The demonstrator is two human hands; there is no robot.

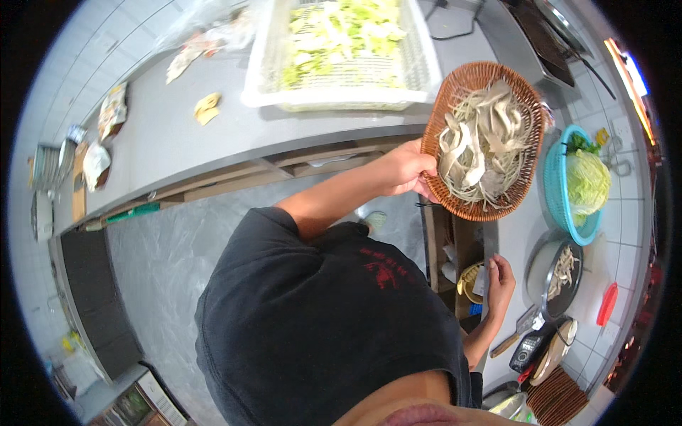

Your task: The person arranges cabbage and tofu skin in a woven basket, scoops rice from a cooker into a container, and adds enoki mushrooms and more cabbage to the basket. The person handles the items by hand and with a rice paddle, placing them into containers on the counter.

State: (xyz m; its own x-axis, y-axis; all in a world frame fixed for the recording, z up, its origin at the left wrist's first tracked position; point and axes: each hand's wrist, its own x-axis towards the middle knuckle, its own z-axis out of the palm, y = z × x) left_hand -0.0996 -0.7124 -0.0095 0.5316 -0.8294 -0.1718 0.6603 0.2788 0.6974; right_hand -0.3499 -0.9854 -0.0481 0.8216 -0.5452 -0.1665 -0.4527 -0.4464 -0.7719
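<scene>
My left hand [407, 169] grips the near end of an oval brown woven basket [438, 101], holding it up past the counter edge. Pale grey-white torn mushroom pieces [462, 154] lie in the basket, over thin pale strands [453, 186] that I cannot identify. Lower at the right, my right hand [500, 277] hangs by the edge of the side counter, fingers loosely bent, with nothing visible in it. Beyond it on that counter sits a dark pan [573, 293] with similar pale pieces [562, 274] inside.
A white plastic crate [341, 98] of cut leafy greens [346, 32] stands on the front counter [181, 138]. Along the right wall are a turquoise basket [557, 181] with a cabbage [587, 178], a wooden-handled spatula [514, 335], a dark bottle [525, 351] and stacked woven baskets [557, 396].
</scene>
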